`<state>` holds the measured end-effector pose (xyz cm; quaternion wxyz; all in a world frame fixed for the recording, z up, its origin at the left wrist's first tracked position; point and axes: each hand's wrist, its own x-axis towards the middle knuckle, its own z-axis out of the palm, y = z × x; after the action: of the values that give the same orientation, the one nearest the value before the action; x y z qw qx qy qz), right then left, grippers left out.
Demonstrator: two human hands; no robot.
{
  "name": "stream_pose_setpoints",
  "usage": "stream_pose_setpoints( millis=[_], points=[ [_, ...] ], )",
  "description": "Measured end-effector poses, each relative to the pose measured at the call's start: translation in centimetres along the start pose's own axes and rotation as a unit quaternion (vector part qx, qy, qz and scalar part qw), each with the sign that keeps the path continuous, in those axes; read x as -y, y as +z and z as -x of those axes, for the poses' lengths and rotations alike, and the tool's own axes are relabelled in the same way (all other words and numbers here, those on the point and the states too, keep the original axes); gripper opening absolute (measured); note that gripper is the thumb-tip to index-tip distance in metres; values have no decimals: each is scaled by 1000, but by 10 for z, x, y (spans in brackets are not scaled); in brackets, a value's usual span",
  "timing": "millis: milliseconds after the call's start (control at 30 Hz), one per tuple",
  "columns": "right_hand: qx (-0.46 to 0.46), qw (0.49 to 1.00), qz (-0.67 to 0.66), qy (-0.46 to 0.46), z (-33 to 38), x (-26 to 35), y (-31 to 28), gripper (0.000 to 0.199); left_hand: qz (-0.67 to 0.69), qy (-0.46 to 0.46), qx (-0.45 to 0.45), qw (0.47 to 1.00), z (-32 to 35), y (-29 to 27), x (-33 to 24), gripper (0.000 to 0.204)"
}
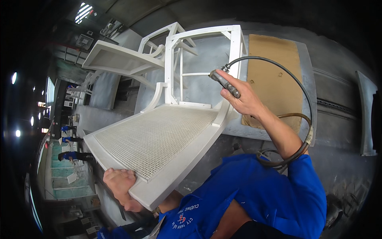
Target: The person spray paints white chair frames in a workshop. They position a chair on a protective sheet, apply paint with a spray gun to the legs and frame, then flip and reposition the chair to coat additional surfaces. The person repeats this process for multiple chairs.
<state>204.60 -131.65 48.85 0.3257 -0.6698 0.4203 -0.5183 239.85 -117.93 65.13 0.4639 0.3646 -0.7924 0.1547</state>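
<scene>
A white-painted chair (187, 159) with a woven mesh seat (153, 135) lies tilted in front of me. My left hand (119, 187) grips the near corner of its seat frame from below, fingers curled over the edge. My right hand (246, 99) is raised beside the chair's back frame (236, 44) and is closed around a slim grey air tool (225, 83). A black hose (302, 93) loops from the tool's end around to my right elbow. Both my sleeves are blue.
Another white chair frame (119, 59) sits behind the first. A brown cardboard sheet (274, 71) leans on a grey, dusty wall panel (338, 103). Far left, several people in blue (71, 155) work along a lit hall.
</scene>
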Motion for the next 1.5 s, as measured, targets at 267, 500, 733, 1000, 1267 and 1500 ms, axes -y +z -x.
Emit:
stream_pose_setpoints(
  millis=[267, 500, 733, 1000, 1267, 1500],
  points=[
    [140, 989, -27, 28, -6, -5, -5, 62, -9, -9, 22, 1000, 12, -21, -9, 75],
    [215, 974, -62, 36, 9, 0, 1, 59, 18, 13, -4, 1000, 18, -19, -8, 73],
    [157, 983, -44, 85, -12, 9, -8, 58, 36, -4, -9, 999, 17, -20, -9, 71],
    [109, 993, 2, 35, -12, 11, -16, 58, -3, -44, -9, 999, 17, -15, -19, 72],
    [42, 998, 36, -9, -34, 10, -6, 57, 9, -9, -18, 1000, 9, -17, -23, 70],
    [-13, 999, -3, 45, -46, 15, -32, 56, -4, 3, -13, 1000, 14, -17, -18, 71]
  ],
)
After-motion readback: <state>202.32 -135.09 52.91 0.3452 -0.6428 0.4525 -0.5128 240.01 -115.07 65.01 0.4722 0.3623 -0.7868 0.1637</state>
